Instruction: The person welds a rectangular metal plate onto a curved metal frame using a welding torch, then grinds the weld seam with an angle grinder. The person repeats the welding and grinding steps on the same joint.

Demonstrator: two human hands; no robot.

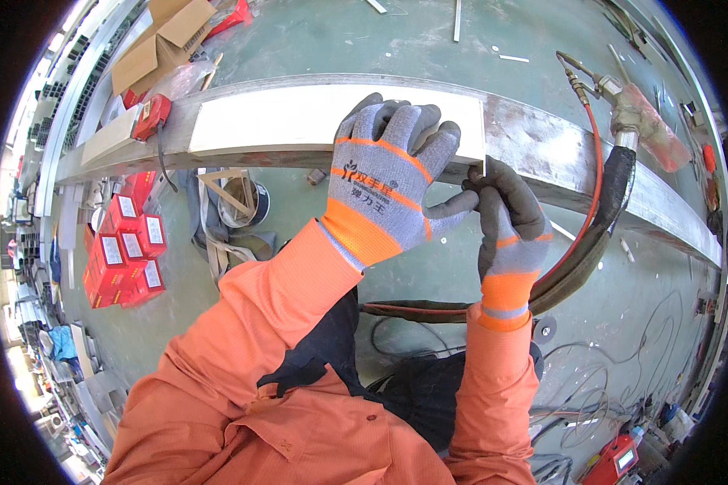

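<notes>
My left hand (388,174), in a grey and orange work glove, lies over a white flat strip (259,121) with its fingers spread and bent at the tips. This strip rests along a long grey metal beam (534,133). At the right end of the strip, my right hand (510,210) in a matching glove is closed, thumb and fingers pinched together at the near edge. A thin pale sliver shows by those fingertips; what they hold is mostly hidden. My left thumb points toward the right fingers.
A red tape measure (151,117) sits at the beam's left part. To the right, a torch-like tool (625,113) with a red hose (597,162) and thick black cable crosses the beam. On the floor are red boxes (125,250), a bucket (259,204), a cardboard box (162,48) and loose cables.
</notes>
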